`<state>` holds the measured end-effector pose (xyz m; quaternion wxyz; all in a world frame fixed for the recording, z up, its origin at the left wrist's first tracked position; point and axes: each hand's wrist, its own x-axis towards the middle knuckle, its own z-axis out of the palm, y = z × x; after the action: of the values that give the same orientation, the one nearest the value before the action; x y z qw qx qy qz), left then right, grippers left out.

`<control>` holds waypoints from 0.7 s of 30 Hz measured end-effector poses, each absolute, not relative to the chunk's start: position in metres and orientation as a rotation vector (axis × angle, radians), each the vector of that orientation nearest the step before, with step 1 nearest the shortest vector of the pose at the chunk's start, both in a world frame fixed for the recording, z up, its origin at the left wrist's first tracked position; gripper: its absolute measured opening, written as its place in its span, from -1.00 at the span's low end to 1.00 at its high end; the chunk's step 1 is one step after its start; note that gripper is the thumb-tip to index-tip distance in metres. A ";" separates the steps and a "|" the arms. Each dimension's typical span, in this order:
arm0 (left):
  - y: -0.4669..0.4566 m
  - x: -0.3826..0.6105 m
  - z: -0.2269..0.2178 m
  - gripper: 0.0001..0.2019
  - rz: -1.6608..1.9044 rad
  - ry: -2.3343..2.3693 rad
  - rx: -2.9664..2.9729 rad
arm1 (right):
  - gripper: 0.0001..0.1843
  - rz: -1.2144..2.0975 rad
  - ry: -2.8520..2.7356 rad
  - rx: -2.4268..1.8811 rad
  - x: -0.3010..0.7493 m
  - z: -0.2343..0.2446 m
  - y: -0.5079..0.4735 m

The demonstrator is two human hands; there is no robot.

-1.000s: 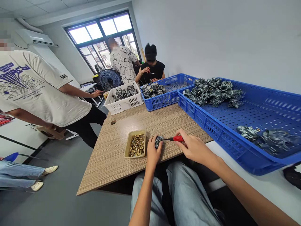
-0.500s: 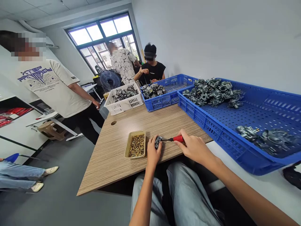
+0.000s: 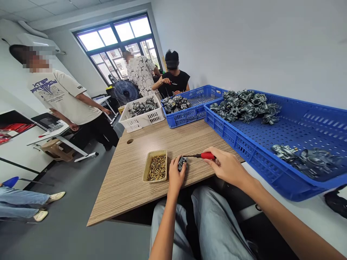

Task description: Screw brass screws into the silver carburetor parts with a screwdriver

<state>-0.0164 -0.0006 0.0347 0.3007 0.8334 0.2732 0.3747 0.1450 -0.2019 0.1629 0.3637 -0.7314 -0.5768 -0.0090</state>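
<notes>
My left hand (image 3: 176,174) is closed round a small grey metal part (image 3: 182,162) held against the wooden table (image 3: 130,180) near its front edge. My right hand (image 3: 226,165) grips a red-handled screwdriver (image 3: 206,156), and its thin shaft points left at the part. A tan tray of brass screws (image 3: 156,167) sits just left of my left hand.
A large blue crate (image 3: 245,148) with grey metal castings stands at the right, a second blue crate (image 3: 187,115) and a white basket (image 3: 143,119) at the far end. Two people work there; a third person in a white T-shirt (image 3: 65,97) stands at the left.
My right hand has lifted the screwdriver slightly and drawn it to the right. The person in the white T-shirt has walked away to the left.
</notes>
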 end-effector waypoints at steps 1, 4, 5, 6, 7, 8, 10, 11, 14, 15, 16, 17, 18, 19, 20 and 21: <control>-0.001 -0.016 0.035 -0.61 0.995 0.726 2.211 | -0.85 -0.010 -1.518 -1.839 0.148 0.164 -0.203; -0.001 -0.016 0.036 -0.61 0.996 0.726 2.214 | -0.75 0.032 -1.596 -1.784 0.153 0.165 -0.203; -0.001 -0.016 0.036 -0.61 0.996 0.724 2.214 | -0.71 0.039 -1.610 -1.788 0.153 0.165 -0.203; -0.001 -0.016 0.036 -0.61 0.995 0.722 2.214 | -0.69 0.041 -1.621 -1.798 0.153 0.165 -0.203; -0.001 -0.016 0.036 -0.62 0.996 0.720 2.213 | -0.66 0.038 -1.631 -1.809 0.153 0.165 -0.203; -0.001 -0.016 0.036 -0.62 0.998 0.718 2.213 | -0.64 0.034 -1.641 -1.819 0.153 0.164 -0.203; -0.001 -0.017 0.036 -0.62 1.000 0.717 2.211 | -0.61 0.020 -1.662 -1.828 0.152 0.164 -0.203; -0.002 -0.017 0.036 -0.62 1.000 0.720 2.211 | -0.61 0.015 -1.671 -1.827 0.152 0.164 -0.203; -0.002 -0.017 0.036 -0.62 0.994 0.722 2.211 | -0.60 0.017 -1.682 -1.815 0.151 0.164 -0.203; -0.002 -0.017 0.037 -0.62 0.992 0.721 2.212 | -0.60 0.021 -1.683 -1.813 0.150 0.164 -0.202; -0.002 -0.017 0.037 -0.62 0.991 0.719 2.213 | -0.60 0.025 -1.684 -1.814 0.149 0.164 -0.202; -0.002 -0.017 0.037 -0.62 0.991 0.719 2.214 | -0.60 0.027 -1.683 -1.818 0.149 0.164 -0.202; -0.002 -0.017 0.037 -0.62 0.991 0.720 2.215 | -0.59 0.030 -1.684 -1.822 0.148 0.164 -0.202; -0.002 -0.018 0.037 -0.62 0.990 0.722 2.215 | -0.59 0.034 -1.684 -1.825 0.147 0.164 -0.201; -0.002 -0.018 0.037 -0.62 0.988 0.722 2.214 | -0.58 0.040 -1.684 -1.828 0.147 0.164 -0.201; -0.002 -0.018 0.037 -0.62 0.986 0.722 2.213 | -0.58 0.046 -1.684 -1.829 0.146 0.164 -0.201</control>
<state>-0.0177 -0.0025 0.0371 0.3020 0.8346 0.2722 0.3717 0.1461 -0.2009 0.1639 0.3218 -0.6963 -0.6413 0.0177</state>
